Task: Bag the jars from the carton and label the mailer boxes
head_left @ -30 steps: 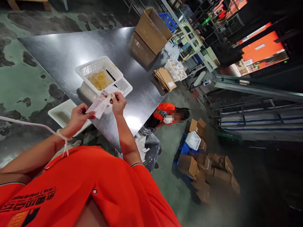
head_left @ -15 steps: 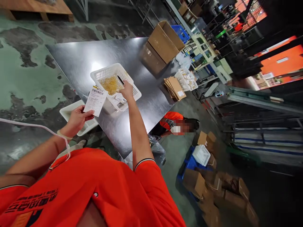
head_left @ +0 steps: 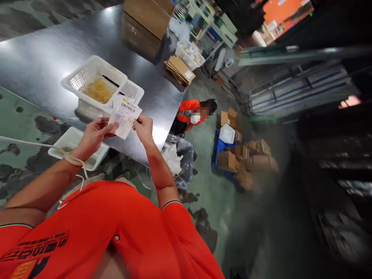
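A white printed label slip [head_left: 124,116] with a barcode is pinched between both hands, above the near edge of the metal table [head_left: 148,124]. My left hand [head_left: 97,133] grips its lower left side, and my right hand [head_left: 142,128] has thumb and fingers closed on its right side. Just beyond the slip sits a white perforated basket [head_left: 78,83] holding a pile of yellow rubber bands [head_left: 100,91]. A black pen [head_left: 111,81] lies in that basket. Beside it, partly covered by the slip, is a smaller perforated section [head_left: 135,91].
Another white basket [head_left: 66,141] stands below the table edge at left. Flat cardboard pieces [head_left: 180,70], a basket of small items [head_left: 190,54] and a cardboard box [head_left: 149,15] occupy the far end. A crouching person [head_left: 188,110] is near a lined bin [head_left: 184,159]; boxes [head_left: 226,161] stand beyond.
My right hand has let go of the black pen, left in the basket, and come back to take the slip's right side. The view has turned to the right.
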### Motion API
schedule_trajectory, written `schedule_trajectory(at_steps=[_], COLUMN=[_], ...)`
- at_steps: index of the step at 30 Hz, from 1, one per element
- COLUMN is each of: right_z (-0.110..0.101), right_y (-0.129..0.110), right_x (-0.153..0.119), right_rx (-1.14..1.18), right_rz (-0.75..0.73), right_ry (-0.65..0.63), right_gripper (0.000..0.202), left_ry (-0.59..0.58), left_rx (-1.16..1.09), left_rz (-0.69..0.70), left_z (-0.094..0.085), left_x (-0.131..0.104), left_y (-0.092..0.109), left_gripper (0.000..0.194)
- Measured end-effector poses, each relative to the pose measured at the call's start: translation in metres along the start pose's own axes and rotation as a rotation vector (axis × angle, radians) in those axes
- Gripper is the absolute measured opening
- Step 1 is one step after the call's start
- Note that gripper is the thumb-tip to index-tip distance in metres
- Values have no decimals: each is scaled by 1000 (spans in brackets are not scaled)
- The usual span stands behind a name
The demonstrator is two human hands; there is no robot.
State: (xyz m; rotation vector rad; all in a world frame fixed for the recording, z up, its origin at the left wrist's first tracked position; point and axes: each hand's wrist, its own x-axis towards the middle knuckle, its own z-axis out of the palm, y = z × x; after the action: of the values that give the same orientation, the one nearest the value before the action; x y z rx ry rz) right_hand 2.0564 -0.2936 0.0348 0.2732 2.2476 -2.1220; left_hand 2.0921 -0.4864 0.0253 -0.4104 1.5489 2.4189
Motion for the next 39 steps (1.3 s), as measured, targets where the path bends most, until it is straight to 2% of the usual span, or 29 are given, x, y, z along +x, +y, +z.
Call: schedule_trajectory(at_steps=[3,5,7,9,12,14,16,19,21,24,26,27,30,33,36,39], right_z=[-40,-66,-92,-120,-170,-205,-240,-291,-327,-385,-426,-446,-501,-545,-575,-593], right_y=[17,30,42,51,58,59,60,63,67,78,87,91,103,113,124,139], right_x=[-35,-65,-97,-133,-192,-235,-280,-351,-400,-476,-526,-551,-616,-664,-694,-702], right_rx=[13,16,10,11,41,65,88,139,185,270,319,336,358,335,286,321], right_rz=[-10,2,3,-20,-80,-120,-153,-173,-164,-142,-121,-109,-91,-100,-107,-127], right_ry=[153,310,509,680,826,913,1007,1134,1228,1402,1531,1595,1761,1856,1884,1887], right_gripper=[19,15,14,17,29,34,37,40,42,43,42,41,37,35,36,32], left_ry=[-172,-274,-357,-427,-616,-804,-986,-1168,-1255,-1395,-1454,-1467,-1501,-1523,-1570,-1597], left_rx=[140,214,262,291,323,409,560,689,632,548,559,574,647,710,744,770], left_rz=[-30,-43,-40,-50,-188,-273,-283,-274,-321,-400,-413,-406,-399,-430,-472,-549], left_z=[18,38,62,88,126,150,177,222,252,293,315,325,354,387,427,474], left_x=[13,14,6,-10,-44,-68,-95,-143,-179,-233,-265,-279,-313,-338,-354,-365], left_y=[-5,-17,-35,-56,-89,-109,-130,-168,-199,-248,-276,-288,-317,-340,-371,-416], left_gripper=[50,56,66,62,40,48,54,60,80,121,129,125,97,79,69,62])
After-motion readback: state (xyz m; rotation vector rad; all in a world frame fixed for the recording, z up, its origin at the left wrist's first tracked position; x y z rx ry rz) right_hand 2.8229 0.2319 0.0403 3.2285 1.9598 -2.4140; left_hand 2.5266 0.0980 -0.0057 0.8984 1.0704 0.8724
